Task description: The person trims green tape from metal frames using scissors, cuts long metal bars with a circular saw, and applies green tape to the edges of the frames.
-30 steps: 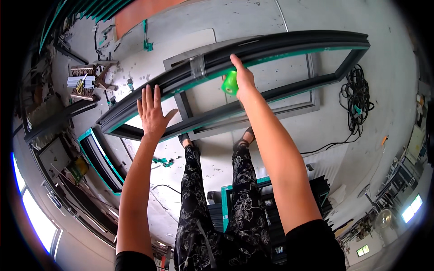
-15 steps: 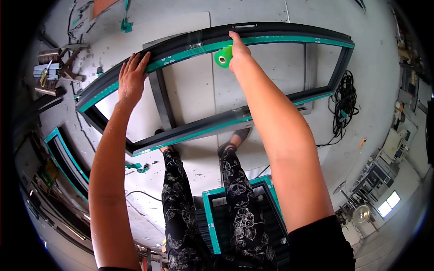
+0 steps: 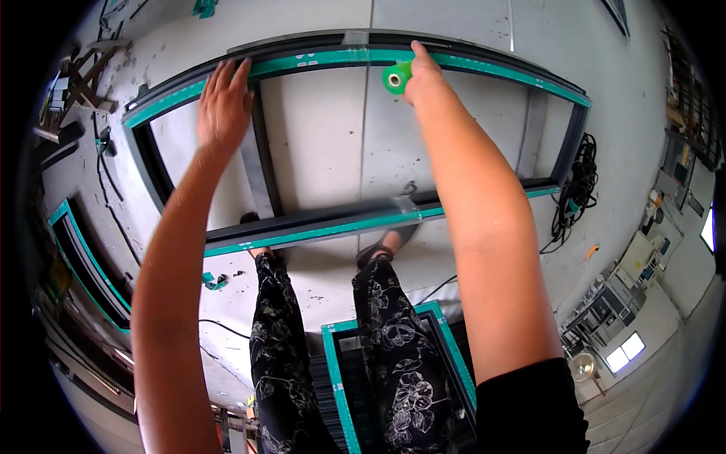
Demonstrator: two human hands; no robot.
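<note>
A long dark window frame (image 3: 382, 205), edged with green tape strips, stands in front of my feet. My left hand (image 3: 225, 106) lies on the left part of its far bar, fingers stretched out over the edge. In my right hand (image 3: 425, 76) is a green roll (image 3: 396, 79) with a round hollow core, held against the far bar right of its middle. My right thumb points up past the bar; the other fingers are mostly hidden. Clear film (image 3: 355, 45) crosses the far bar between my hands, and another clear patch shows on the near bar.
A second green-edged frame (image 3: 338, 386) is by my legs, and a narrow one (image 3: 89, 265) lies at the left. Coiled black cable (image 3: 578, 197) sits at the right. Metal profiles (image 3: 79, 83) are piled at the far left. Green tape scraps (image 3: 215, 281) litter the floor.
The view has shifted, and the frame appears turned slightly clockwise. My right hand with the green roll is a little farther right; my left hand stays on the far bar.
</note>
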